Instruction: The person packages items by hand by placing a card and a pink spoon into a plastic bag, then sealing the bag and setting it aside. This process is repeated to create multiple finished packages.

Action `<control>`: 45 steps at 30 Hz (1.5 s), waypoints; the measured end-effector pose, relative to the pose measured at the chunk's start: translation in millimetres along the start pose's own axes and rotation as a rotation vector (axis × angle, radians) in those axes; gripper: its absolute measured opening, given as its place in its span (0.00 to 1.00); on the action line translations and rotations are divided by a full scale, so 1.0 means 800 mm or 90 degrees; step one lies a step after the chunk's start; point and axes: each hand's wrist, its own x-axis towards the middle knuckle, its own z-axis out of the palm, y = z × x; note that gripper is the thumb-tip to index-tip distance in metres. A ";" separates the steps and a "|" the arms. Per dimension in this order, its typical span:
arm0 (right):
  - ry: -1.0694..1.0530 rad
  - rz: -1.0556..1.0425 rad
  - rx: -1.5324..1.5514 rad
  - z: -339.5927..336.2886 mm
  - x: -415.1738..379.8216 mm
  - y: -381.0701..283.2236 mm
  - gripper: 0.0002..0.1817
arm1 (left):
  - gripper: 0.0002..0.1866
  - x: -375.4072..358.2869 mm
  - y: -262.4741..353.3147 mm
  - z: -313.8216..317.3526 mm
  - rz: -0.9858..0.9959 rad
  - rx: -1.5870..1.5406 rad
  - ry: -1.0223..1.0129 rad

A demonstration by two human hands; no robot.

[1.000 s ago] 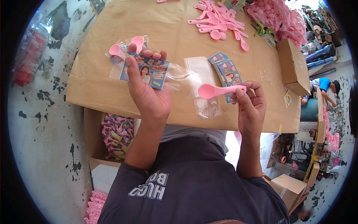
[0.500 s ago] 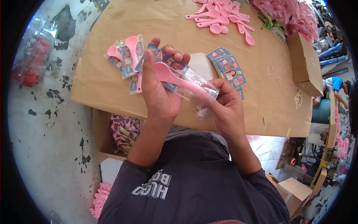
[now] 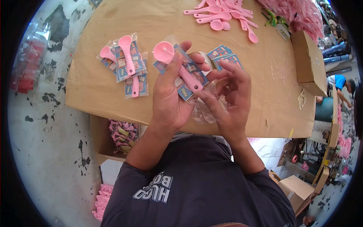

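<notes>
My left hand [image 3: 169, 99] is closed around a clear plastic bag [image 3: 206, 109] that holds a blue printed card [image 3: 186, 92] and a pink measuring spoon [image 3: 190, 78]. The spoon's bowl points up and left, with its handle slanting towards my right hand [image 3: 233, 99]. That hand has its thumb and fingertips on the crumpled end of the same bag, near the handle tip. To the left lie several bagged spoons with cards [image 3: 128, 62], overlapping on the table. Behind my right fingers, more blue cards [image 3: 221, 53] are fanned out, partly covered.
Loose pink spoons [image 3: 215, 17] are heaped at the table's far side. A cardboard box [image 3: 308, 64] stands on the right edge beside a pile of pink packets [image 3: 298, 15]. Below the left edge, an open carton [image 3: 99, 132] holds packed spoons. Another person [image 3: 340, 85] is at far right.
The spoon has gone further into the bag over the card, its handle end now inside. My right fingers have spread somewhat around the bag's end. The view has shifted slightly.
</notes>
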 end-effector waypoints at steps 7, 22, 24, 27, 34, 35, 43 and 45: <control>-0.076 -0.238 -0.124 -0.053 0.009 -0.004 0.15 | 0.23 0.007 0.034 -0.005 -0.014 0.032 0.084; -0.179 -0.253 -0.137 -0.031 0.035 -0.019 0.21 | 0.31 -0.003 0.025 0.008 -0.167 0.118 0.024; -0.202 -0.259 -0.138 -0.042 0.039 -0.026 0.24 | 0.32 -0.006 0.029 0.008 -0.159 0.174 -0.001; -0.129 -0.075 -0.049 -0.034 0.030 -0.028 0.35 | 0.31 -0.010 0.033 0.003 -0.151 0.226 -0.065; -0.111 0.134 0.035 -0.023 0.018 -0.016 0.40 | 0.22 -0.014 0.022 0.006 -0.003 0.533 -0.101; -0.064 0.069 -0.053 -0.026 0.019 -0.013 0.35 | 0.22 -0.016 0.021 0.009 -0.002 0.539 -0.066; 0.036 -0.416 -0.478 -0.028 0.048 -0.017 0.16 | 0.29 -0.034 0.013 0.017 0.041 0.647 -0.051; 0.037 -0.435 -0.499 -0.022 0.051 -0.016 0.17 | 0.33 -0.036 0.020 0.018 0.070 0.884 -0.102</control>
